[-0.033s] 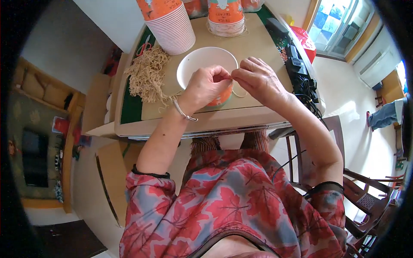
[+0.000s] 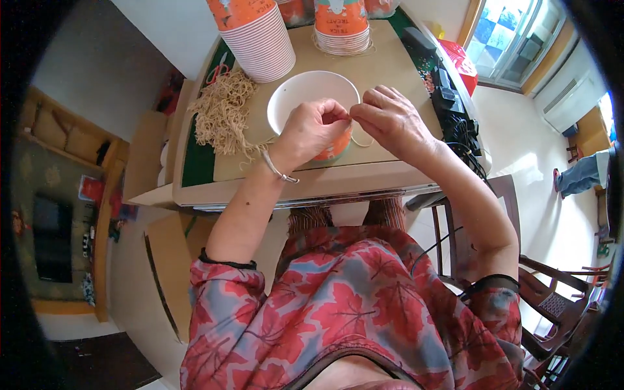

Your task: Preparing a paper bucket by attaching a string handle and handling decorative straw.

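Observation:
A paper cup (image 2: 296, 91), white inside and orange outside, stands on a cardboard sheet at the table's near side. At its right rim my two hands meet, fingertips almost touching. My left hand (image 2: 313, 130) is closed in a pinch over the near rim and partly covers the cup. My right hand (image 2: 390, 120) pinches too, just beyond the rim. A thin pale cord (image 2: 364, 143) loops out below the right fingers; its ends are hidden in the pinches. Left of the cup lies a tangled heap of beige cords (image 2: 224, 114).
A tall stack of nested cups (image 2: 265, 52) leans behind the heap, beside red-handled scissors (image 2: 220, 70). A shorter stack with cords around it (image 2: 342, 32) stands farther back. Black adapters and cables (image 2: 455, 120) line the right edge. A wooden chair (image 2: 552, 292) stands at right; another person's legs (image 2: 580, 175) show beyond.

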Tool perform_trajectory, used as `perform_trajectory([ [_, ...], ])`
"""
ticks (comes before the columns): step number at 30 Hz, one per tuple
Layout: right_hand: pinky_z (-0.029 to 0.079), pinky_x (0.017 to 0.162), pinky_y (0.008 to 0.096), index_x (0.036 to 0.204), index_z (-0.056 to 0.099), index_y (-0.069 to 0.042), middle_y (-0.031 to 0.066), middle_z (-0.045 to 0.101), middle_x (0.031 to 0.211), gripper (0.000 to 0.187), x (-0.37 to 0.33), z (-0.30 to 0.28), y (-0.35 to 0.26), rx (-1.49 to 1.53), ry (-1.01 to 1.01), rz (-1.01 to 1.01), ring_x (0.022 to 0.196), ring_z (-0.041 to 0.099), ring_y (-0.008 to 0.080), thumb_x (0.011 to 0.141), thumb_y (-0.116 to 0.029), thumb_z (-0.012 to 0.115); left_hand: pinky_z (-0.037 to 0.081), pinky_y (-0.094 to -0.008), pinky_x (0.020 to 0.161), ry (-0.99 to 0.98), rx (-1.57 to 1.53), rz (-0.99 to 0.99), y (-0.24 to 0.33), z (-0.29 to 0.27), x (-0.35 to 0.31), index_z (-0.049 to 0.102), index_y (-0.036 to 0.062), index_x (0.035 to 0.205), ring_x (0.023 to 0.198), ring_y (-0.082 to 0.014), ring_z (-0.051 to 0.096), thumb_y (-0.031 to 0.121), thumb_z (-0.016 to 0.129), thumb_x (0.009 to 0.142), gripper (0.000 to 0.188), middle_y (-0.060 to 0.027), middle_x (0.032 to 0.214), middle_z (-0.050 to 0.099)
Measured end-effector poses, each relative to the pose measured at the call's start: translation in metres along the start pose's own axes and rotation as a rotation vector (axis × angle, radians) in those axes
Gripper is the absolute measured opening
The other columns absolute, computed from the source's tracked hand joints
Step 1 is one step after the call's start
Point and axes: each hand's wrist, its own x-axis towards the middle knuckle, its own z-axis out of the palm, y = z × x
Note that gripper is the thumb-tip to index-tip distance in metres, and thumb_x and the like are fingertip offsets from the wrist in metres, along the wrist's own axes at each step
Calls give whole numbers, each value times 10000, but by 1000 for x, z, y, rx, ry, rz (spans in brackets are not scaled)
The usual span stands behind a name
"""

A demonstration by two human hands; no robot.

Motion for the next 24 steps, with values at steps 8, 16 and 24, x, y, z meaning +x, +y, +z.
perform_trajectory([
  [8, 465, 794, 393, 929, 599, -87, 78, 559, 871, 175, 8, -5, 0, -55, -47, -61, 859, 564, 291, 773, -79, 679, 513, -234, 772, -54, 66, -53, 11, -3, -2, 674, 3, 1009, 840, -51, 600, 157, 693, 934, 172, -3, 917, 681],
  [16, 467, 797, 420, 931, 587, -64, 96, 577, 910, 172, 15, -12, 1, 41, -118, -34, 901, 573, 319, 788, -79, 680, 522, -249, 774, -62, 59, -29, 12, -3, -3, 684, 1, 1032, 837, -66, 623, 177, 696, 932, 203, -20, 917, 705],
  [24, 474, 779, 424, 921, 580, -51, 112, 579, 876, 166, 13, -11, -4, 80, -102, -7, 861, 580, 332, 795, -89, 682, 511, -226, 730, -43, 11, -57, 10, -1, -1, 691, 20, 992, 805, -53, 612, 183, 704, 929, 176, 3, 881, 692],
])
